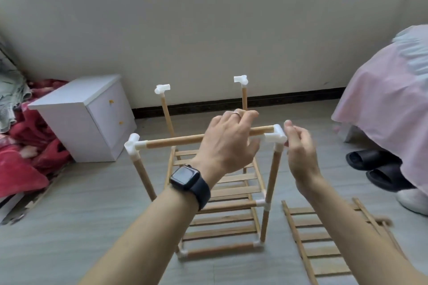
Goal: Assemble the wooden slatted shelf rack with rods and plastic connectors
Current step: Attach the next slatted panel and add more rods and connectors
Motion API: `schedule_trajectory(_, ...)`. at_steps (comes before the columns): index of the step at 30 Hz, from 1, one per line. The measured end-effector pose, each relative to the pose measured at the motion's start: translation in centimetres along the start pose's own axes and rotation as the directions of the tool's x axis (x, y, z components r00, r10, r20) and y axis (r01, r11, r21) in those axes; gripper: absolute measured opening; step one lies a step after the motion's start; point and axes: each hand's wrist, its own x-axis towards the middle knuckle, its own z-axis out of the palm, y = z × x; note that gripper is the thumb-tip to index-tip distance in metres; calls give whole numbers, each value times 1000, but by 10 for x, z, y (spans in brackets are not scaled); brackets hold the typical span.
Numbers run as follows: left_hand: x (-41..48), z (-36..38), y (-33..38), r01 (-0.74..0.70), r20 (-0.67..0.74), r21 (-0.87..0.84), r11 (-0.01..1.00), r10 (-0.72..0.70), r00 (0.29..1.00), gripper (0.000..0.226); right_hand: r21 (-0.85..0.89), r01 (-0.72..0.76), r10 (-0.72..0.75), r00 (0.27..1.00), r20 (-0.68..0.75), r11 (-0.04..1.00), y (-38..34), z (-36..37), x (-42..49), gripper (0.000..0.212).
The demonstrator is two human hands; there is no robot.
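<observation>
The wooden rack (pixel 231 206) stands on the floor in front of me, with two slatted shelves seated in it. A top front rod (pixel 176 141) runs between two white plastic connectors, one on the left (pixel 132 143) and one on the right (pixel 276 134). Both back posts end in bare white connectors, left (pixel 162 88) and right (pixel 240 79). My left hand (pixel 229 141), with a dark watch on its wrist, lies over this rod with relaxed, spread fingers. My right hand (pixel 301 150) is loosely curled beside the right connector, its fingertips close to it. A loose slatted shelf panel (pixel 324 238) lies on the floor at the right.
A white bedside cabinet (pixel 92 118) stands at the left, with red cloth (pixel 23 157) piled beside it. A bed with a pink cover (pixel 382 99) fills the right, and black slippers (pixel 375 166) lie under its edge. The wall is close behind the rack.
</observation>
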Motion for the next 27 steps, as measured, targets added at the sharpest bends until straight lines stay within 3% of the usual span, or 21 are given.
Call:
schedule_trajectory(2,15,18,12,-20,110,-4,1000,20,994,54,41,-3,-2,994,113,999,6,7,6,46)
schedule_trajectory(4,20,31,9,-13,140,-10,1000,15,990,51,59,64,-70,991,115,996,13,10,9,47)
schedule_trajectory(8,17,40,-2,-26,12,127,991,25,1000,52,-3,97,-97,995,3,995,19,15,14,49)
schedule_trajectory(13,9,40,3,-7,-141,167,986,31,989,49,14,113,-112,992,-56,993,21,17,18,41)
schedule_trajectory(18,8,46,7,-49,-89,232,971,71,994,44,13,120,-119,992,-42,993,22,15,21,36)
schedule_trajectory(22,7,48,6,-71,-50,254,965,86,995,38,-85,167,-161,984,73,982,19,15,24,31)
schedule_trajectory(25,9,45,6,-95,23,173,980,93,995,32,-93,178,-165,978,130,980,19,10,28,27)
schedule_trajectory(27,6,34,2,-78,71,-7,997,78,994,37,-72,178,-166,975,149,981,20,7,30,27)
